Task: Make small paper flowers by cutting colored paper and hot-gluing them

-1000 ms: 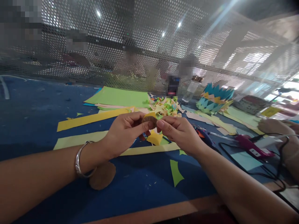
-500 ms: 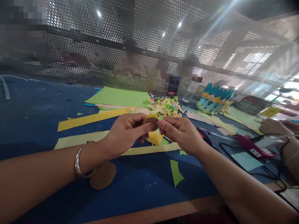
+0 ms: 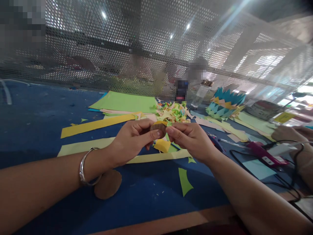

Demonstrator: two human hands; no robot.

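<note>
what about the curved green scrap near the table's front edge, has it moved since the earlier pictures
No: judged by the table's front edge, the green scrap lies in the same place, with no shift either way.

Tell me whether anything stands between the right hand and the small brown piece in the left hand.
Nothing visible does. The left hand pinches the brown piece, and the right hand has its fingertips at the piece's edge; contact is unclear. The small yellow paper shows below the hands, not between them.
</note>
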